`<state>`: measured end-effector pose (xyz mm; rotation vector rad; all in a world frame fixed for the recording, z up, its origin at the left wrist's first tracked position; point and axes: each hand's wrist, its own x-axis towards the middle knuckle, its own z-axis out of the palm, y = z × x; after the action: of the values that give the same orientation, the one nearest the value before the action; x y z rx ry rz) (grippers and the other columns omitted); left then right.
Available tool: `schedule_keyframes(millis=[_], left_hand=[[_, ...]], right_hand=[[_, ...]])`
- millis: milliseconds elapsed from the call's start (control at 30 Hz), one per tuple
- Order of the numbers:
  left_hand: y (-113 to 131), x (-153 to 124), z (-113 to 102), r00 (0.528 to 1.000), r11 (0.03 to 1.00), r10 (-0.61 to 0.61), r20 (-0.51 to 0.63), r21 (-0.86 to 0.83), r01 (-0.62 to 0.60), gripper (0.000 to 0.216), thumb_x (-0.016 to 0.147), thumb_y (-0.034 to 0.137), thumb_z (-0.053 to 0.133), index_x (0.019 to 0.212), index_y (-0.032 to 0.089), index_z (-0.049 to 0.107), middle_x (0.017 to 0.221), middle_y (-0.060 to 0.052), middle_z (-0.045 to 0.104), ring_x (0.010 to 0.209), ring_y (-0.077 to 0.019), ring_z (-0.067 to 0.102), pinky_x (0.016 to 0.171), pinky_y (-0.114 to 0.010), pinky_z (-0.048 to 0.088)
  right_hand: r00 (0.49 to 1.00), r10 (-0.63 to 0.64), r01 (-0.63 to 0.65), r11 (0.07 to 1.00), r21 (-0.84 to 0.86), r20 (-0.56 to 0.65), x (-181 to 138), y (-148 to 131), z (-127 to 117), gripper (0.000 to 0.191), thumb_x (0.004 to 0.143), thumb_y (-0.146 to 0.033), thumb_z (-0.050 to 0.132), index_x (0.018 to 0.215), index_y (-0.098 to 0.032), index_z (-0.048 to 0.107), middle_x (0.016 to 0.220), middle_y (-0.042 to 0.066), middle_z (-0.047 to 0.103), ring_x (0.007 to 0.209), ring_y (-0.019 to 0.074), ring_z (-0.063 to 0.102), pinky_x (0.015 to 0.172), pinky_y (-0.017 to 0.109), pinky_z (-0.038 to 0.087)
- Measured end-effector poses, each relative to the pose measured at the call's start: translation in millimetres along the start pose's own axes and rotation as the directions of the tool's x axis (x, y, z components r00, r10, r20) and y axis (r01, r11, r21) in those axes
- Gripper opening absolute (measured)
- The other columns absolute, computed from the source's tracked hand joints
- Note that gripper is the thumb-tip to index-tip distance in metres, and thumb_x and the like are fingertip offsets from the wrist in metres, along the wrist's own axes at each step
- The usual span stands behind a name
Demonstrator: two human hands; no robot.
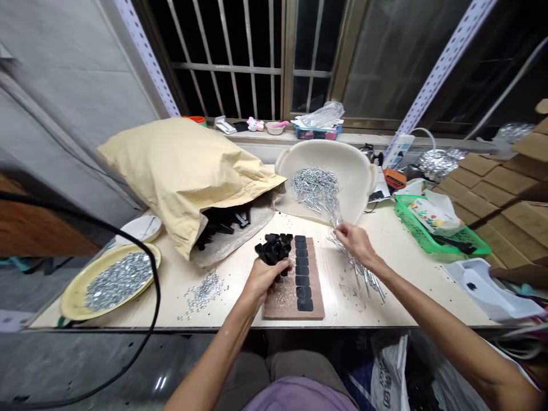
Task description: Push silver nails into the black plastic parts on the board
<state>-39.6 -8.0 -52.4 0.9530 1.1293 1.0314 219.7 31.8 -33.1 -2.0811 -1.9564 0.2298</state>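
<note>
My left hand (262, 277) is closed round a bunch of black plastic parts (274, 249), held upright over the left side of a brown board (295, 299). A column of black parts (302, 273) lies along the board's right half. My right hand (354, 241) pinches a few long metal screws (336, 226) at the front edge of a cream basin (359, 177) that holds a heap of screws (315, 187). More screws (363, 273) lie on the table under my right wrist.
A tan paper sack (180, 171) spills black parts at back left. A yellow plate of small silver pieces (112, 281) sits at left, with loose ones (204, 291) nearby. A green basket (440, 228) and cardboard boxes (488, 194) stand right. A black cable (145, 297) loops left.
</note>
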Motion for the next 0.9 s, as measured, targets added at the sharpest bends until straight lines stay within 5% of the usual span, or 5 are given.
schedule_keyframes(millis=[67, 133, 267, 600, 900], left_hand=[[-1.1, 0.1, 5.2, 0.999, 1.0, 0.003, 0.046, 0.003, -0.003, 0.025, 0.061, 0.031, 0.077, 0.073, 0.01, 0.07, 0.074, -0.009, 0.07, 0.069, -0.0175, 0.063, 0.069, -0.028, 0.047], [-1.5, -0.5, 12.8, 0.995, 1.0, 0.007, 0.101, -0.002, -0.007, 0.023, 0.062, 0.03, 0.076, 0.071, 0.01, 0.069, 0.072, -0.009, 0.07, 0.068, -0.0177, 0.063, 0.069, -0.029, 0.047], [-0.2, -4.8, 26.2, 0.985, 0.999, 0.04, 0.169, -0.007, -0.039, 0.019, 0.063, 0.028, 0.074, 0.071, 0.012, 0.067, 0.069, -0.007, 0.068, 0.067, -0.0181, 0.062, 0.068, -0.029, 0.046], [6.9, -6.8, 26.9, 0.985, 0.99, 0.112, 0.13, 0.068, -0.122, 0.015, 0.061, 0.025, 0.072, 0.068, 0.014, 0.063, 0.065, -0.004, 0.065, 0.063, -0.0177, 0.059, 0.063, -0.028, 0.044], [-2.9, 2.0, 30.4, 0.977, 0.922, 0.205, -0.056, 0.345, -0.173, 0.022, 0.057, 0.028, 0.075, 0.074, 0.017, 0.069, 0.068, -0.003, 0.067, 0.07, -0.0236, 0.062, 0.059, -0.027, 0.043]], right_hand=[[0.975, -0.124, 0.181, 0.923, 0.338, -0.184, -9.5, -21.6, -19.2, 0.049, 0.089, -0.032, 0.044, 0.134, -0.015, 0.039, 0.086, 0.004, 0.067, 0.075, 0.0157, 0.061, 0.07, 0.03, 0.048], [0.929, -0.216, 0.357, 0.737, 0.574, -0.3, -20.7, -49.8, -35.0, 0.06, 0.088, -0.034, 0.048, 0.142, -0.02, 0.025, 0.085, 0.002, 0.066, 0.076, 0.0156, 0.062, 0.073, 0.033, 0.051], [0.875, -0.294, 0.484, 0.551, 0.679, -0.385, -36.2, -100.5, -41.6, 0.044, 0.087, -0.032, 0.052, 0.129, -0.025, 0.041, 0.085, 0.0, 0.064, 0.079, 0.0149, 0.063, 0.076, 0.034, 0.052], [0.83, -0.367, 0.556, 0.601, 0.574, -0.42, -39.8, -110.7, -15.4, 0.028, 0.084, -0.026, 0.06, 0.111, -0.026, 0.053, 0.086, -0.001, 0.065, 0.086, 0.0158, 0.063, 0.086, 0.034, 0.044], [0.832, -0.353, 0.543, 0.677, 0.497, -0.429, -49.5, -99.3, -7.8, 0.027, 0.086, -0.026, 0.057, 0.113, -0.027, 0.053, 0.087, 0.0, 0.064, 0.088, 0.0172, 0.06, 0.086, 0.035, 0.042]])
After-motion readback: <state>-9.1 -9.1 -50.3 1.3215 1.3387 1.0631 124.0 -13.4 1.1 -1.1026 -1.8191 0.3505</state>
